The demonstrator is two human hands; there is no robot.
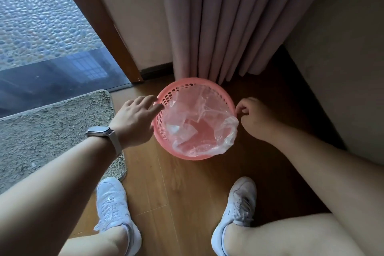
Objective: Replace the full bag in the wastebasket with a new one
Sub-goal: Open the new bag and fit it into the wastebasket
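A pink perforated wastebasket point(166, 97) stands on the wooden floor below the curtain. A clear plastic bag point(199, 122) lies inside it, its edge folded over the rim on the right and near sides only; the left and far rim are bare. My left hand point(135, 118), with a watch on the wrist, reaches over the left rim with straight fingers touching the bag's edge. My right hand point(255, 118) is curled at the right rim and pinches the bag's edge there.
Pink curtain point(239, 27) hangs right behind the basket. A grey shaggy mat point(52, 131) lies to the left, by a glass door. A beige wall or furniture side point(342, 68) stands on the right. My two white shoes point(116, 208) are in front.
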